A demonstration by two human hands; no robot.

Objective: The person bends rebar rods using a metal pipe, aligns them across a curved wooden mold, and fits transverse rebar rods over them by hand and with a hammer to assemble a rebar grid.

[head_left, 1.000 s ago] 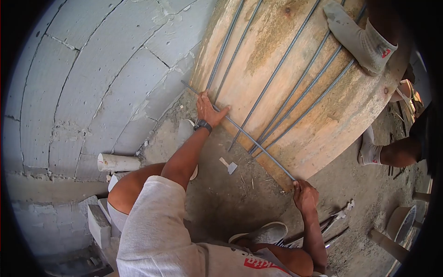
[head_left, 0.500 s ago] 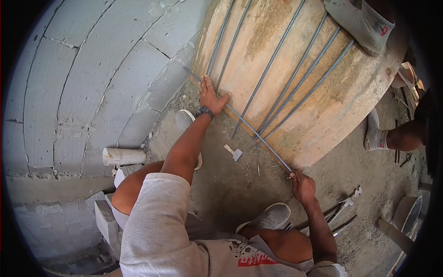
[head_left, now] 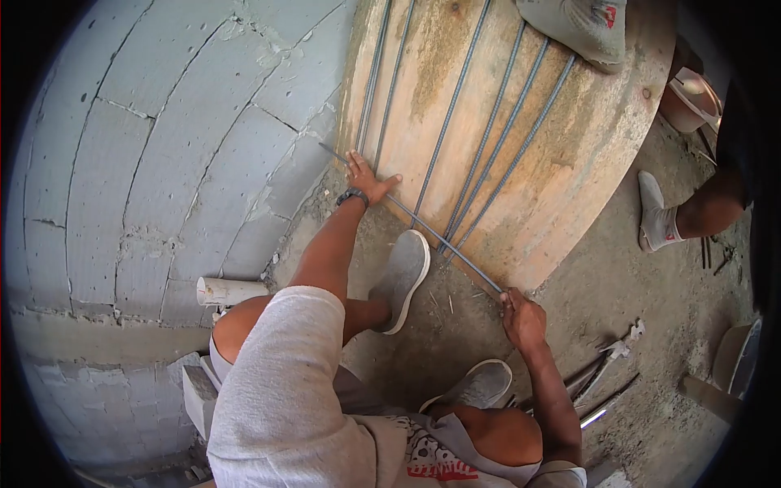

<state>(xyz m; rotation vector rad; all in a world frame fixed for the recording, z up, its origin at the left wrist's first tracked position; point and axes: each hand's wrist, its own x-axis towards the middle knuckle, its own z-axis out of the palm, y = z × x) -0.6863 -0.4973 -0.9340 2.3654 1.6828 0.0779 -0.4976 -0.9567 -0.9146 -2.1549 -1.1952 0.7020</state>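
Pinching one end of a thin grey steel rod [head_left: 476, 270], my right grip [head_left: 506, 298] stays closed beside the near corner of the broad tan plywood panel [head_left: 561, 215]. My left grip [head_left: 371, 184] is wide, fingers spread over the rod at the panel's wall side. Between them, the rod crosses the ribbed grey steel bars [head_left: 449, 114] along the panel's near edge. My grey left shoe [head_left: 404, 281] has just stepped close to that edge; I judge my stance nearer the work, the crossing undisturbed.
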